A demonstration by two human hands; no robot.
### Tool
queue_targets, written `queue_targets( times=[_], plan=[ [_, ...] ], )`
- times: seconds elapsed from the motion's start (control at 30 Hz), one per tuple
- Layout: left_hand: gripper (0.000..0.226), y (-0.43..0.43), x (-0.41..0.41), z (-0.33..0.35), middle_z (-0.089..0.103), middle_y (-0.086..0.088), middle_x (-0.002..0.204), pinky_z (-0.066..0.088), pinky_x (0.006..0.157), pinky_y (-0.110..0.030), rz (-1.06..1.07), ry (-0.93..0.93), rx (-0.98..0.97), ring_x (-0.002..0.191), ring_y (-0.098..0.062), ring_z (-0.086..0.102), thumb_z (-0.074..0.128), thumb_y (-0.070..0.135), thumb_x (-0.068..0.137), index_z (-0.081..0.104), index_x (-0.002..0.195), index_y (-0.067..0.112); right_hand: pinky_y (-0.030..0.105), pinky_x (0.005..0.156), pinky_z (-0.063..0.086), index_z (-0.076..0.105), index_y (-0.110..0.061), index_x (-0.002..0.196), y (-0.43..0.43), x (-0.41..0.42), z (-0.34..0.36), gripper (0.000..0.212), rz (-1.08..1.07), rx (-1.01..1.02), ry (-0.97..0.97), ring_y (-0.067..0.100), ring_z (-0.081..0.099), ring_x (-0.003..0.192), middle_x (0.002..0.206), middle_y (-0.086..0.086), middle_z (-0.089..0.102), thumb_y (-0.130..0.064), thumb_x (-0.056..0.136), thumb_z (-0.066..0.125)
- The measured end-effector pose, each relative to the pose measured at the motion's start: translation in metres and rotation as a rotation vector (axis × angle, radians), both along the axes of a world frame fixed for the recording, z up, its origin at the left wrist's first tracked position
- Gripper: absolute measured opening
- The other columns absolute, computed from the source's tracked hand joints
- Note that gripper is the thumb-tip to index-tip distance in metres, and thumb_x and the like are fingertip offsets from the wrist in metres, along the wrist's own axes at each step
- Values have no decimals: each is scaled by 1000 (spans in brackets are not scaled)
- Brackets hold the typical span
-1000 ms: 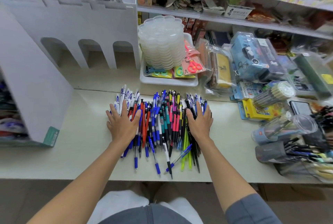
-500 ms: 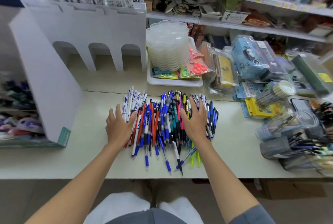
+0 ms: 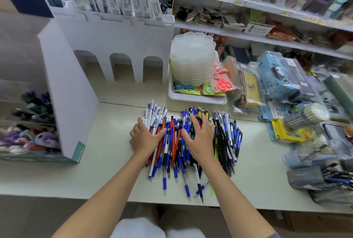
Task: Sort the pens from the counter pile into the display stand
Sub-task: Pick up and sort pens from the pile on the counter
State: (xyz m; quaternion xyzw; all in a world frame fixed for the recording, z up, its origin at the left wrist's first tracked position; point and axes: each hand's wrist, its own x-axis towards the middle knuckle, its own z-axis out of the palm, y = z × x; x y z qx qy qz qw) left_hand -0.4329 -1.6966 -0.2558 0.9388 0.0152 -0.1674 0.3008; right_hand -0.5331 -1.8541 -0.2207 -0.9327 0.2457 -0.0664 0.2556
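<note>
As our left hand (image 3: 146, 138) and right hand (image 3: 199, 138) close in over the multicoloured plastic pen pile (image 3: 172, 142) on the pale surface (image 3: 107, 161), both grips stay wide, pressing, holding nothing; we judge sorting not yet begun.

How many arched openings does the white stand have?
3, in a row along the base of the white stand: left arch, middle arch, right arch. The box in front may hide more.

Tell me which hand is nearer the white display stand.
Left. The left hand rests on the left edge of the pen pile, right of the display stand; the right hand lies on the pile's middle, farther off.
</note>
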Motion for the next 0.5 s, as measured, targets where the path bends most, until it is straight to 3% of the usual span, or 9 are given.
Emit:
queue_targets(
  times=[0.23,0.33,0.43,0.5],
  plan=[
    [111,-9,11,-4,37,-18,150,40,105,-45,29,30,30,135,-35,38,66,67,79,9,156,10,48,123,-2,25,-37,152,1,7,-16,67,50,-85,28,15,-10,151,164,3,1,-62,92,36],
    [105,-10,15,-6,46,-17,143,42,102,-44,56,42,25,131,-35,44,66,69,77,23,152,9,51,122,3,28,-36,152,2,8,-21,70,36,-102,1,15,-8,151,164,4,3,-64,88,29],
    [89,-8,20,-11,56,-16,128,47,95,-42,54,36,-5,118,-34,52,66,70,76,47,135,6,52,122,4,31,-36,150,2,8,-24,67,34,-92,-18,16,-7,151,164,4,5,-63,88,31],
    [81,-9,19,-11,58,-15,123,48,92,-41,60,30,-18,113,-33,54,66,68,77,52,127,5,52,122,5,32,-36,150,2,8,-26,67,28,-93,-24,16,-6,151,164,3,6,-62,88,32]
  ],
)
